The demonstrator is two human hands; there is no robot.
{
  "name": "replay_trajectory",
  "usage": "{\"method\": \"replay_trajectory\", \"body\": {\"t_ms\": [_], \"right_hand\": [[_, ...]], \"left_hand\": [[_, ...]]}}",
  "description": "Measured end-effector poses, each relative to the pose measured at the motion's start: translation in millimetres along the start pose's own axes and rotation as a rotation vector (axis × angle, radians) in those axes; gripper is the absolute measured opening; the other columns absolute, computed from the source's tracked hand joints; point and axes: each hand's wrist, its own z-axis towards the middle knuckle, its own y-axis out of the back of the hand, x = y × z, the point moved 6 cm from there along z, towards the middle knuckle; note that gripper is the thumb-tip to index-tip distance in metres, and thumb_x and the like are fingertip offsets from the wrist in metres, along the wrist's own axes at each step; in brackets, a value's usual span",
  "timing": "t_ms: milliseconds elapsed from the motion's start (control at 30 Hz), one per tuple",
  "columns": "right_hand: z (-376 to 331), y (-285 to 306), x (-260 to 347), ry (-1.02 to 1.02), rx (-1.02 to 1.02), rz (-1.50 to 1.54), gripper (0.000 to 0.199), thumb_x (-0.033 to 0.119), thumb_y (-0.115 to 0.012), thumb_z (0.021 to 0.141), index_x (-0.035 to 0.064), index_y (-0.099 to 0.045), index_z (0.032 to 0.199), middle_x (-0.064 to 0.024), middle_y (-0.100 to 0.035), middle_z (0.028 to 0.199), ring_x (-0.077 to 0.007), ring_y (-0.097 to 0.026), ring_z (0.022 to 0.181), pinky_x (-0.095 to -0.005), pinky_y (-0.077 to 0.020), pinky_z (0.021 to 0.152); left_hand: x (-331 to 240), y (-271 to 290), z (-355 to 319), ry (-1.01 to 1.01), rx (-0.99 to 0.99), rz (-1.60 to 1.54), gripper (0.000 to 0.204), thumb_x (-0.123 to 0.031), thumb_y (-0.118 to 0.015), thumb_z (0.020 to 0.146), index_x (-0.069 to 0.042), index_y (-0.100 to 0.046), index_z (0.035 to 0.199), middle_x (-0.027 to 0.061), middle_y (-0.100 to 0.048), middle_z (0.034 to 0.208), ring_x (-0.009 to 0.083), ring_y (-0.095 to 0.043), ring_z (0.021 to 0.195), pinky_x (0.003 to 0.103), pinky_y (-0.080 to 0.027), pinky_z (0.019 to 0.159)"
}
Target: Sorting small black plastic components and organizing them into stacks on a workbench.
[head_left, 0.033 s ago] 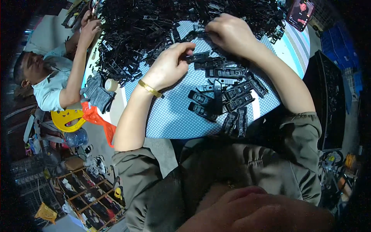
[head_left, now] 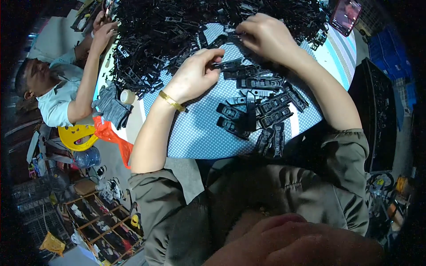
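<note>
Two hands sorting black plastic parts on a dotted tabletop

A co-worker's hand [head_left: 103, 33] reaches the tabletop's [head_left: 191, 133] far-left edge. The left hand [head_left: 193, 75] pinches a black plastic strip [head_left: 226, 65] at mid-table. The right hand [head_left: 266, 35], fingers curled, touches the heap of black parts [head_left: 177, 31] along the far edge. Sorted pieces [head_left: 262, 113] lie near the front edge.

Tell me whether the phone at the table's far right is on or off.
On: the phone screen glows pinkish, lit against its dark frame, beside the black plastic parts.

Black plastic parts [head_left: 262, 111] lie on a blue, white-dotted cloth [head_left: 195, 133] (with a seemingly gold bracelet [head_left: 171, 101]).
</note>
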Motion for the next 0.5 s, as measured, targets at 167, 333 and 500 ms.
{"method": "replay_trajectory", "body": {"t_ms": [167, 333, 500], "right_hand": [[2.7, -1.5, -11.1, -0.14, 0.067, 0.409, 0.017, 0.011, -0.06, 0.074, 0.002, -0.063, 0.088, -0.0095, -0.061, 0.084, -0.0204, -0.061, 0.071, -0.0279, -0.0497, 0.063], [5.7, 0.0, 7.9, 0.013, 0.02, 0.508, 0.015, 0.005, -0.058, 0.076, 0.0007, -0.062, 0.09, -0.0087, -0.059, 0.091, -0.0198, -0.058, 0.083, -0.0277, -0.0483, 0.069], [4.9, 2.2, 3.5, 0.018, 0.055, 0.521, 0.016, 0.009, -0.058, 0.078, 0.0023, -0.063, 0.091, -0.0067, -0.06, 0.086, -0.0171, -0.059, 0.077, -0.0257, -0.0488, 0.066]], "left_hand": [[-4.8, -7.5, 2.0, -0.17, -0.183, 0.281, 0.024, -0.005, -0.059, 0.07, 0.0, -0.059, 0.094, 0.0148, -0.055, 0.084, 0.0199, -0.057, 0.069, 0.028, -0.046, 0.062], [-4.4, 7.4, 0.7, -0.02, -0.265, 0.087, 0.023, -0.006, -0.061, 0.069, -0.002, -0.06, 0.092, 0.0136, -0.057, 0.084, 0.0221, -0.058, 0.066, 0.029, -0.048, 0.061], [-27.0, 8.5, 0.4, -0.438, -0.392, 0.324, 0.024, -0.005, -0.061, 0.069, -0.001, -0.06, 0.093, 0.0144, -0.054, 0.111, 0.0264, -0.058, 0.09, 0.03, -0.048, 0.073]]}}
